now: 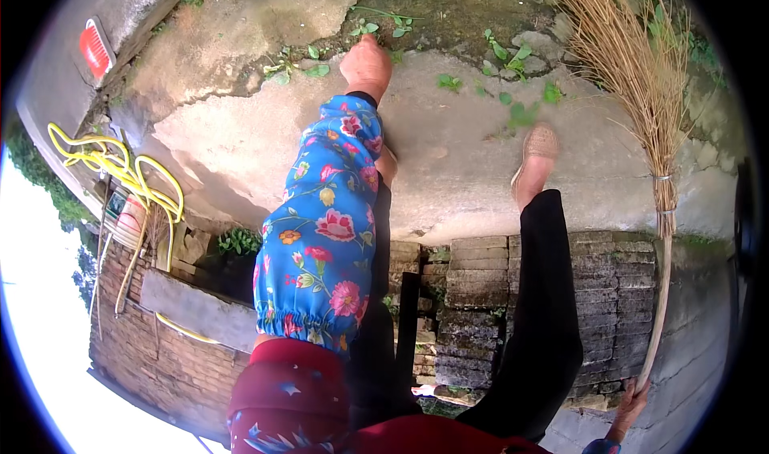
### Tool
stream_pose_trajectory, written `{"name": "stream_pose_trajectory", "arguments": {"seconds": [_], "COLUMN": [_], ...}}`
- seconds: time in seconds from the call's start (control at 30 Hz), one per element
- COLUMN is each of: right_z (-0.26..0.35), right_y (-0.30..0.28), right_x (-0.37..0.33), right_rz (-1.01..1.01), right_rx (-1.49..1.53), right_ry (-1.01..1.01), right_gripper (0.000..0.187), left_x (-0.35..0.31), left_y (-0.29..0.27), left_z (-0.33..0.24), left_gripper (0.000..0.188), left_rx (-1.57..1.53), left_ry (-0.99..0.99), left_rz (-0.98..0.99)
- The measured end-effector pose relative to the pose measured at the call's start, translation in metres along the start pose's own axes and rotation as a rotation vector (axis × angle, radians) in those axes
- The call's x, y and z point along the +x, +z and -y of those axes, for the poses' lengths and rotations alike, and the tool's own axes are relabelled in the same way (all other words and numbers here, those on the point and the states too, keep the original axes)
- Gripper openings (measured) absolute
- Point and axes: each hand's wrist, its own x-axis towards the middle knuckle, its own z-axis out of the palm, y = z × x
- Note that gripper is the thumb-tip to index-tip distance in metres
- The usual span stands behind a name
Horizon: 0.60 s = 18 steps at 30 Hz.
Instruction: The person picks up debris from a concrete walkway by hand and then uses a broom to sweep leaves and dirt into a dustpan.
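Observation:
My left hand [366, 68], its arm in a blue floral sleeve cover [328, 221], reaches down to the cracked concrete. The fingers are closed at a small green weed [365, 28]; the fingertips are mostly hidden. Other weeds [513, 57] grow from the crack to the right, and a leafy clump [287, 68] sits just left of the hand. At the lower right, my right hand [631, 406] is closed around the wooden handle of a twig broom [653, 109]. The broom's bristles spread out at the upper right.
My tan shoe [541, 143] stands on the concrete; my other foot is partly behind the sleeve. A yellow hose [112, 161] lies coiled at the left by a pale bucket [130, 221]. A red and white brush-like thing [96, 49] lies farther up. Stacked grey bricks [477, 282] are below.

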Motion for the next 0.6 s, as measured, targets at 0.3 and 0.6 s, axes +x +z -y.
{"name": "stream_pose_trajectory", "arguments": {"seconds": [0.3,0.6], "right_z": [0.014,-0.002], "right_y": [-0.001,0.02], "right_x": [-0.005,0.002], "right_rz": [-0.045,-0.052], "right_rx": [-0.025,0.124], "right_ry": [0.048,0.017], "right_gripper": [0.04,0.025], "left_x": [-0.041,0.031], "left_y": [-0.01,0.037], "left_z": [0.016,0.15], "left_gripper": [0.066,0.037], "left_rx": [-0.674,-0.585], "left_ry": [0.026,-0.232], "left_rz": [-0.158,-0.194]}}
